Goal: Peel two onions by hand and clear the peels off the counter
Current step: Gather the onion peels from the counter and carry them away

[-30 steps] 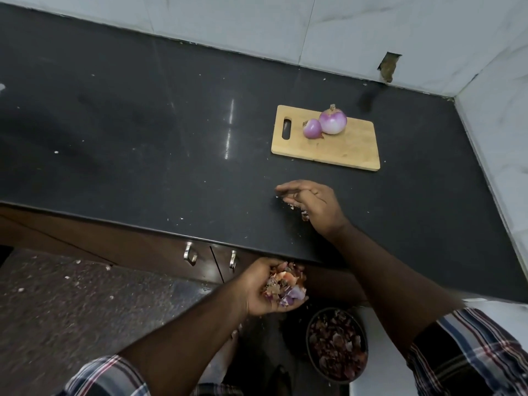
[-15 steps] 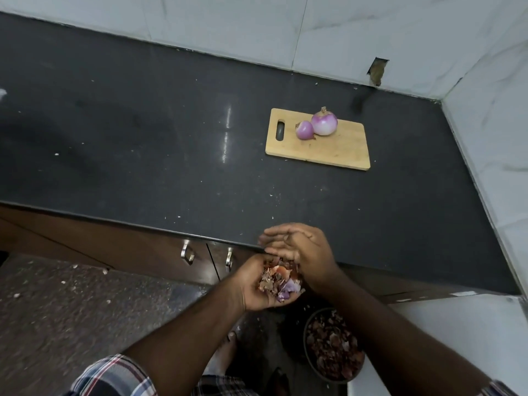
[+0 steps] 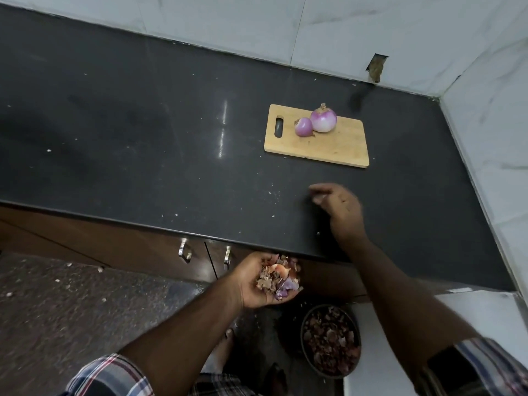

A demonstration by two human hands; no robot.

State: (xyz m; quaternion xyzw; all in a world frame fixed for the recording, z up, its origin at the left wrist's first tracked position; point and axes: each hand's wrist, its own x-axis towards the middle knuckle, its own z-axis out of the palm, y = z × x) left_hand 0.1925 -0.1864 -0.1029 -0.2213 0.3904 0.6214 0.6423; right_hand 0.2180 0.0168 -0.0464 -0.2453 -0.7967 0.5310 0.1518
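**benchwatcher:** Where are you in the job? Looks nearly wrapped from the head view.

**me (on the remote feed):** Peeling's done, I'd say. Both onions sit bare on the wooden cutting board [image 3: 323, 145]: the small peeled onion [image 3: 303, 127] touching the big peeled onion [image 3: 323, 120], up at the board's far edge near its handle slot. Shiny purple-white skins, the big one with a dry tuft on top. So I'm in the cleanup step.

**benchwatcher:** And the hands?

**me:** Left hand [image 3: 258, 281] is cupped palm-up, fingers curled round a heap of onion peels [image 3: 277, 277], papery brown mixed with purple bits. It's off the black counter [image 3: 143, 138], on the near side of the board and below the counter's front edge. Right hand [image 3: 340, 207] is over the counter just on the near side of the board, fingers loosely bent downward. It's motion-blurred, so I can't tell if it's pinching a scrap or holding nothing.

**benchwatcher:** Next move?

**me:** My guess: sweep up the pale flecks scattered on the counter between board and front edge, then tip the handful into the round bin [image 3: 331, 341] on the floor, well on the near side of the board, already full of peels. The stuff's light and flaky, so the cupped hand needs to stay level or it'll spill.
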